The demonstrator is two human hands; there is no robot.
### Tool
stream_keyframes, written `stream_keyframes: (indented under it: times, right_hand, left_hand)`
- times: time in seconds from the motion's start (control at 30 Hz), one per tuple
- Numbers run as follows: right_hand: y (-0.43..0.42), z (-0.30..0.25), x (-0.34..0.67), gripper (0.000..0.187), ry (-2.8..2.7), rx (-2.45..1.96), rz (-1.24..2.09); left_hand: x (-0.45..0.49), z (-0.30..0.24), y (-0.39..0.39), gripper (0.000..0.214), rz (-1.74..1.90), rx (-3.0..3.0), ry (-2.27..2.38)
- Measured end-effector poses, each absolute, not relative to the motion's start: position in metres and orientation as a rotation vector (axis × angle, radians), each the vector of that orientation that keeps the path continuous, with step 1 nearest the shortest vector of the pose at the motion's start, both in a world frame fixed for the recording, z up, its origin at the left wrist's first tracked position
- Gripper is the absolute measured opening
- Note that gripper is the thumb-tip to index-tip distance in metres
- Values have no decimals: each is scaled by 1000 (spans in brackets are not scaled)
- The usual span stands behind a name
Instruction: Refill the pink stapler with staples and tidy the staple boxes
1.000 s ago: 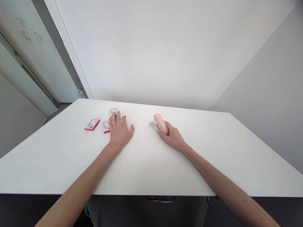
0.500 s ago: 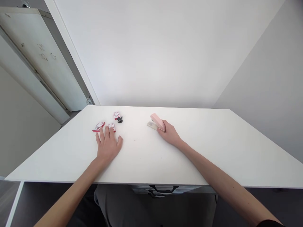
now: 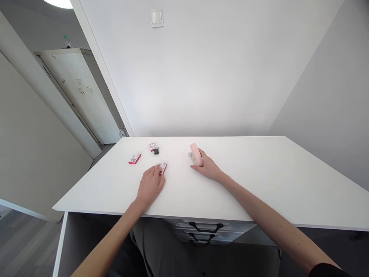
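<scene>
My right hand (image 3: 208, 167) is closed around the near end of a pink stapler (image 3: 196, 154) that rests on the white table (image 3: 259, 173). My left hand (image 3: 150, 185) lies palm down with its fingertips pinched on a small red and white staple box (image 3: 163, 167). Two more such boxes lie further left and back: one (image 3: 134, 158) by itself, another (image 3: 152, 146) with a small black clip (image 3: 156, 151) beside it.
A drawer unit with black handles (image 3: 201, 229) sits under the table's front edge. The table stands against a white wall with a switch plate (image 3: 157, 17). An open doorway with a pale cabinet (image 3: 83, 96) is at the left.
My left hand has slid one staple box to the right, away from the other two and closer to the stapler. The camera view has tilted up and back. My right hand stays on the stapler.
</scene>
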State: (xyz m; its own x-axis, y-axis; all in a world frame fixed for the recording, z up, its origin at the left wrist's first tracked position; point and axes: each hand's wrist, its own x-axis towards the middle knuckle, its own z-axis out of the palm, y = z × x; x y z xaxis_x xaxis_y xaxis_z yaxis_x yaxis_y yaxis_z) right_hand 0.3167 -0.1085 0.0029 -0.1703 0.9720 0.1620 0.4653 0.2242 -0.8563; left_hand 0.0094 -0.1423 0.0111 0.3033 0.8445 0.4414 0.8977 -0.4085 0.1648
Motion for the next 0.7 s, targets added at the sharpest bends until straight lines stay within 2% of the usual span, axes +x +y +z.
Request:
stream_keyframes:
  times: [0.17,0.4,0.7]
  right_hand:
    - [-104,-4,315,104,-1749,-1272,878]
    - [-101,-3,309,83,-1752,-1271,798]
    - [-106,5,306,74,-1834,-1377,800]
  left_hand:
    - [9,13,-143,48,-716,-2480,-1678]
    - [4,8,-139,50,-710,-2498,-1708]
    - [3,8,-141,49,-722,-2530,-1687]
